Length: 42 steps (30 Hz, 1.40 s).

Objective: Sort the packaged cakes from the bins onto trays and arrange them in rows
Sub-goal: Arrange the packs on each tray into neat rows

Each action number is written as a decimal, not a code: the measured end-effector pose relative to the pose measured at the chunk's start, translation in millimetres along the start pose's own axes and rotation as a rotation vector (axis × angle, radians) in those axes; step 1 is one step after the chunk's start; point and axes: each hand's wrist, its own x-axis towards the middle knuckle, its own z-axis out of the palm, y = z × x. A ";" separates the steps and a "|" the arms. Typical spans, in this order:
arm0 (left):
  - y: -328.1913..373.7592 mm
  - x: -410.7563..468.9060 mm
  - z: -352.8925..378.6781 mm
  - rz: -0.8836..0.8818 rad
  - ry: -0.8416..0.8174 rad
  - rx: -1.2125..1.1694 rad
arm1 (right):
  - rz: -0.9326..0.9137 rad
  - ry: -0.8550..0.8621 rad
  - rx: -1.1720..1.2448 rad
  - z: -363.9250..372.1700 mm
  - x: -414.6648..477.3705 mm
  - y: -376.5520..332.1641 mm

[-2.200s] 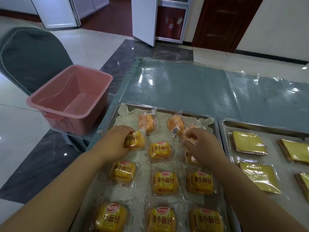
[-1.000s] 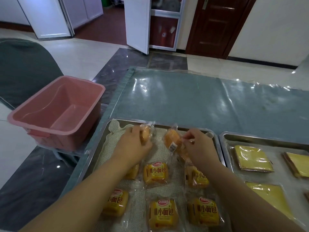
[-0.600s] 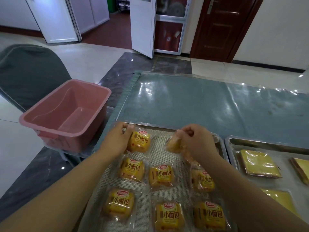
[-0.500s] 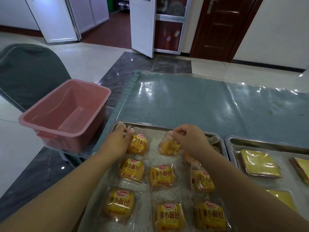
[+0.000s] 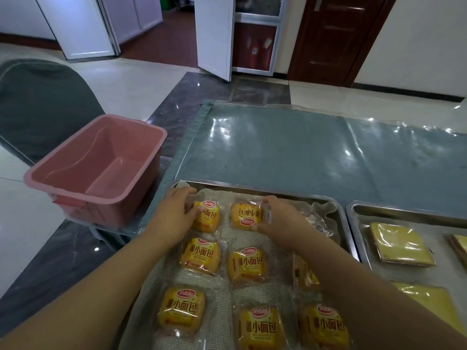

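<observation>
Yellow cake packs [image 5: 249,263] on left tray [image 5: 278,192] each carrying "小面包" in dark red. Red oval logo [image 5: 186,293] sitting above text, white characters too blurred for reading. 11 o'clock pack [image 5: 208,218] showing text upright. 12 o'clock pack [image 5: 246,215] showing it upside down. 1 o'clock pack [image 5: 312,218] showing barcode [image 5: 319,225], digits unreadable.

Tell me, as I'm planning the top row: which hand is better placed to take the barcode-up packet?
Right. The right hand, holding the middle cake, is beside that packet; the left hand grips the left cake, farther off.
</observation>
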 end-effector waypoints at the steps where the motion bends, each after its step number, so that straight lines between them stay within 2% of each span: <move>1: 0.0 -0.6 -0.3 0.005 0.011 -0.006 | 0.026 0.007 0.011 2.1 1.0 -1.2; 5: -0.1 -3.8 0.1 -0.007 0.024 0.002 | 0.088 0.079 0.170 4.7 2.5 -5.0; 10: -2.2 -6.4 5.5 0.026 -0.031 0.097 | -0.028 0.176 0.548 -5.4 -1.6 -4.2; 13: -3.3 -5.9 8.3 -0.017 -0.067 0.093 | -0.088 0.183 0.596 -21.3 -3.1 -1.6; 18: -2.7 -9.0 10.4 -0.039 -0.056 0.143 | -0.145 0.155 0.314 -50.2 4.7 -6.9; 21: -2.8 -12.2 10.1 -0.051 -0.065 0.138 | -0.273 0.004 -0.057 -60.3 10.6 -24.6; 24: -3.8 -15.2 9.5 -0.028 -0.042 0.167 | -0.327 -0.180 -0.283 -58.3 18.3 -42.2; 27: -1.7 -19.4 8.8 -0.001 0.004 0.209 | -0.313 -0.256 -0.344 -46.7 25.5 -49.5; 32: 10.6 -23.6 6.2 0.060 0.090 0.235 | -0.277 0.020 -0.208 -33.4 22.7 -33.6; 34: 17.4 -24.1 5.7 0.094 0.071 0.236 | -0.253 0.066 -0.222 -36.5 15.8 -16.5; 38: 36.6 -26.4 11.8 0.194 0.014 0.252 | -0.168 -0.051 -0.338 -49.8 -3.5 28.1; 42: 57.7 -26.4 27.0 0.272 -0.053 0.306 | -0.173 -0.141 -0.426 -60.8 -17.3 62.2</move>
